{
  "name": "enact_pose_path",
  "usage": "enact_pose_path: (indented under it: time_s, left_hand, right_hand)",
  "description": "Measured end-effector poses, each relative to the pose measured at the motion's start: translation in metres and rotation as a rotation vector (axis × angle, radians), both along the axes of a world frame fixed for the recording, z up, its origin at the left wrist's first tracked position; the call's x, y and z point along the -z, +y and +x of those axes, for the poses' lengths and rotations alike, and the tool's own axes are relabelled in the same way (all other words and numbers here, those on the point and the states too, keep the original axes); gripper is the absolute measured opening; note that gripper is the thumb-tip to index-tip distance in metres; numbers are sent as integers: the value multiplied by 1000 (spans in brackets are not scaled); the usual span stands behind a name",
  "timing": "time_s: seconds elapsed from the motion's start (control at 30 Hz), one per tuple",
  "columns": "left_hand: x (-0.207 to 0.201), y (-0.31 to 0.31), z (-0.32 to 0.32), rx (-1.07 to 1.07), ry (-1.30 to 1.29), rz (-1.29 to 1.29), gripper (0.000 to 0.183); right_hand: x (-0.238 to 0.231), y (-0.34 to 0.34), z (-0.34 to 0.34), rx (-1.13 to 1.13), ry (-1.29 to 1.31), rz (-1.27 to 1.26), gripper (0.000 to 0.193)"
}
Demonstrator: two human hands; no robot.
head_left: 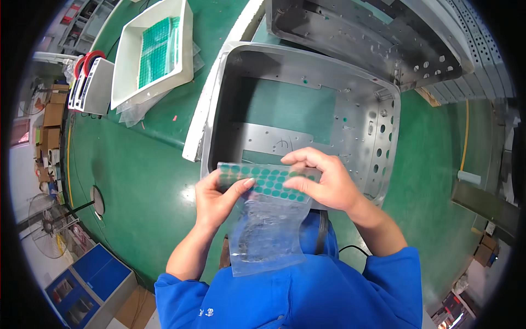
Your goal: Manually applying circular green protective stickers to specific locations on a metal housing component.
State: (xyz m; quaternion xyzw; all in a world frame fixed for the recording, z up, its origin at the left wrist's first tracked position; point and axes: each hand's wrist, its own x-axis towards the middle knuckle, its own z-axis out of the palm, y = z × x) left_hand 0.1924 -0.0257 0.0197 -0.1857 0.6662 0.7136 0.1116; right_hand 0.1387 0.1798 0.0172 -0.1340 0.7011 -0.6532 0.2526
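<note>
Between my two hands, over the near edge of a metal housing, is a clear sheet of green round stickers (268,174), set in rows. My left hand (215,200) grips its left end, the thumb pressed on top. My right hand (327,178) is curled around the right end, thumb over the stickers and index finger bent above the far edge; its other fingers are partly hidden. A crumpled clear plastic bag or film (267,236) hangs from the sheet toward my blue shirt. The open metal housing (274,140) has holes along its right wall.
A white bin (125,71) holding green sheets (156,49) stands at the far left, with clear plastic beneath it. Red tape rolls (90,61) sit beside it. Another metal housing (350,33) lies behind mine. A fan (49,222) stands at the left.
</note>
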Motion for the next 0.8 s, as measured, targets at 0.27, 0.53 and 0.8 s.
enact_pose_path:
  time_s: [0.27, 0.53, 0.8]
  left_hand:
    - [22, -33, 57, -123, -72, 323, 18]
    - [36, -36, 86, -95, 143, -8, 10]
    - [52, -35, 77, -49, 269, -169, 15]
  right_hand:
    - [17, -21, 43, -96, 89, 128, 10]
    - [26, -25, 70, -63, -23, 109, 11]
    - [35, -11, 62, -12, -219, -64, 15]
